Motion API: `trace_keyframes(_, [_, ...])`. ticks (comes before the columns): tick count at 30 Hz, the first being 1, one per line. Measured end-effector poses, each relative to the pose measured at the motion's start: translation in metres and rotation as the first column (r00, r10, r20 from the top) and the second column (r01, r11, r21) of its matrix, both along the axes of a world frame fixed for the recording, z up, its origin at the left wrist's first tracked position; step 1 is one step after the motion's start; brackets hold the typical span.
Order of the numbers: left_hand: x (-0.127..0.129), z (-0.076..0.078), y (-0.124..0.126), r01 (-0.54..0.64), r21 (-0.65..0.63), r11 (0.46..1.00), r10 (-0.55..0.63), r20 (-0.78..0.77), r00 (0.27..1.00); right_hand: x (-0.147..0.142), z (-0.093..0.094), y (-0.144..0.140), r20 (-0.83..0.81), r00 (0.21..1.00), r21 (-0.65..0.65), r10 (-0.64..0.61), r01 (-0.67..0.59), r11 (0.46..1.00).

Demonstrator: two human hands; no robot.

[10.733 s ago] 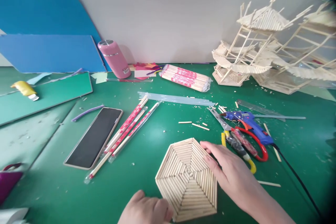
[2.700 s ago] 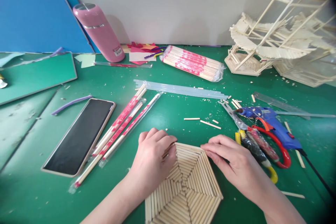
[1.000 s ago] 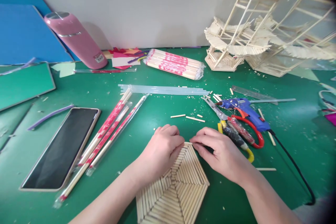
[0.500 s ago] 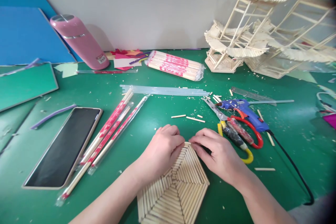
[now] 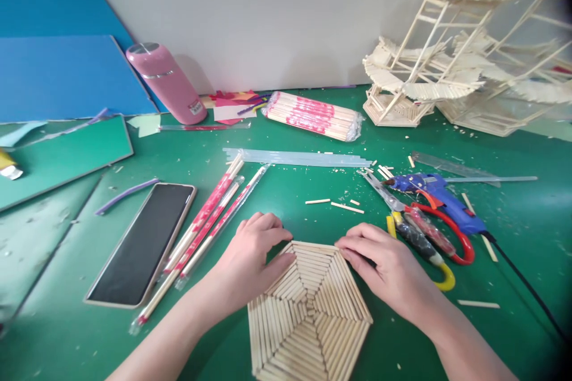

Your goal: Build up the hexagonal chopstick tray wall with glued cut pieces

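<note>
A polygonal panel of thin wooden sticks (image 5: 308,309), laid in nested rings around a small centre, lies in front of me on the green table. My left hand (image 5: 259,256) grips its upper left corner, the thumb over the top face and the forefinger at the far edge. At the upper right corner, my right hand (image 5: 379,265) pinches the rim between thumb and fingers. The top edge between both hands is in plain sight. The undersides of my fingers are hidden.
Scissors (image 5: 384,190) and a blue glue gun (image 5: 438,193) with a black cord lie right. Left are wrapped sticks (image 5: 210,214) and a phone (image 5: 143,244). Behind stand glue sticks (image 5: 299,158), a stick bundle (image 5: 315,116), a pink bottle (image 5: 167,83) and stick towers (image 5: 424,83).
My left hand has slid left along the panel's rim, away from my right hand, baring the top edge. My right hand stays at its corner. The view has swung left.
</note>
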State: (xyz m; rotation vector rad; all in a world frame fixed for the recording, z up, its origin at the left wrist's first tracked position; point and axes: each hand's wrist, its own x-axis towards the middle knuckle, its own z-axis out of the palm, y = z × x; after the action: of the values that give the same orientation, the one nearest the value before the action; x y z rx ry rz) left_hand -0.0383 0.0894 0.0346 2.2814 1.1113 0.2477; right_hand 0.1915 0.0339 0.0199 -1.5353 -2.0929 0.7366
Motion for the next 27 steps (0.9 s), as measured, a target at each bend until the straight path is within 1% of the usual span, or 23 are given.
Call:
trace_keyframes(4, [-0.001,-0.002,-0.001,-0.004,-0.017,1.000,0.004,0.029,1.000,0.000,0.000,0.000,-0.003,1.000,-0.001,0.001,-0.001,1.000])
trace_keyframes(9, [0.000,-0.003,0.000,0.010,-0.008,1.000,-0.010,0.034,0.999,0.001,-0.001,-0.001,-0.006,1.000,0.003,0.015,-0.015,1.000])
trace_keyframes(14, [0.001,-0.001,0.003,0.028,0.035,0.999,-0.027,-0.032,0.999,0.002,0.002,-0.001,0.003,1.000,-0.003,0.016,-0.016,1.000])
trace_keyframes(17, [0.012,0.003,0.003,0.039,0.100,0.994,-0.032,-0.062,0.998,0.001,0.003,0.000,0.004,1.000,-0.002,0.019,-0.019,1.000])
trace_keyframes(22, [0.047,0.009,0.000,0.154,0.136,0.979,-0.140,-0.105,0.985,0.000,0.004,0.001,0.014,1.000,0.013,0.006,-0.006,1.000])
trace_keyframes(24, [0.057,0.010,-0.002,0.171,0.139,0.975,-0.154,-0.130,0.980,0.000,0.004,0.000,0.019,1.000,0.012,0.005,-0.005,1.000])
trace_keyframes(27, [0.066,0.006,-0.005,0.173,0.144,0.974,-0.148,-0.166,0.975,-0.001,0.005,0.000,0.022,1.000,0.006,0.006,-0.006,1.000])
